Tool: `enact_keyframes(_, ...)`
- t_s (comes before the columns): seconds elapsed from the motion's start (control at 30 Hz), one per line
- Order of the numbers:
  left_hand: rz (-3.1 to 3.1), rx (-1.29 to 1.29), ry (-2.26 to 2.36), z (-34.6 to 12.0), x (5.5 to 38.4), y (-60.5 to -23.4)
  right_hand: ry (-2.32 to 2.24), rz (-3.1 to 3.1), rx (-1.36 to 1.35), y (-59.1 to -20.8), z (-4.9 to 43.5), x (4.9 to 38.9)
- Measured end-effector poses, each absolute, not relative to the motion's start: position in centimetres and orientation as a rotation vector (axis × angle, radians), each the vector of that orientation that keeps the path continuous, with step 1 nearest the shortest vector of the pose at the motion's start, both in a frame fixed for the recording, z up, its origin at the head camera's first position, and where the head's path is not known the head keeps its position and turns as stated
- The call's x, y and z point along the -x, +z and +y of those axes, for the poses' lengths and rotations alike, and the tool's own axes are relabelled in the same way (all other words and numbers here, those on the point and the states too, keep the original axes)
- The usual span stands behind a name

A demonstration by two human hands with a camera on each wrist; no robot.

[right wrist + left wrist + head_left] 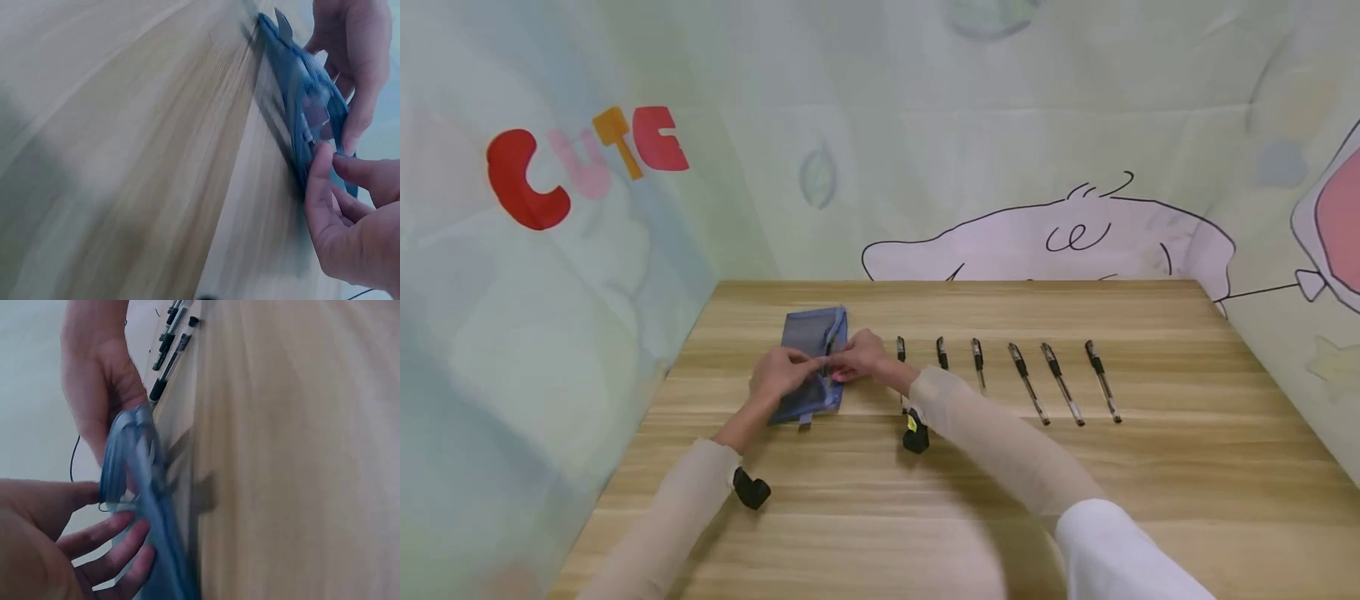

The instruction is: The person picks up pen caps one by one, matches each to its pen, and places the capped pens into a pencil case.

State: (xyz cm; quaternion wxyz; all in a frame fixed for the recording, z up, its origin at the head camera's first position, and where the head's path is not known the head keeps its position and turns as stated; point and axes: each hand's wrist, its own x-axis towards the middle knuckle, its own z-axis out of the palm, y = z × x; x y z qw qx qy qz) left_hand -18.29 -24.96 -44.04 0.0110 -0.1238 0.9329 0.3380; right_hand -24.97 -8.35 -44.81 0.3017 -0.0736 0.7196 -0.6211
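Observation:
A blue mesh zip pouch (807,332) lies toward the left of the wooden table, its long zipped side gaping and facing right. My left hand (779,372) holds the pouch at the near part of this opening, with the thumb on the rim in the left wrist view. From the right, my right hand (860,357) pinches the rim of the opening between thumb and forefinger (319,165). Inside the mouth, the right wrist view shows something pale and slim, too blurred to name. A short fabric tab (805,419) sticks out at the pouch's near end.
Several black-capped clear pens (1028,385) lie in a row to the right of the pouch, roughly parallel. My right forearm (992,446) partly covers the leftmost ones. The wooden table (865,533) meets printed fabric walls (775,167) at the back and left.

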Motion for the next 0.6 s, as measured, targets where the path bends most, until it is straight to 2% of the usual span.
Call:
enact_keyframes(0.13, 2.765, 0.331, 1.181, -25.2, 19.0, -44.1, -1.564, 1.938, 0.326, -44.4, -6.5, 24.5)
enact_keyframes(0.3, 2.712, 0.415, 1.349, -25.1, 18.4, -45.4, -1.465, 2.017, 0.458, -43.4, -3.1, 23.7)
enact_keyframes(0.6, 2.773, 0.558, 1.506, -24.6, 18.1, -46.9, -1.461, 2.125, 0.387, -43.3, 2.5, 24.0)
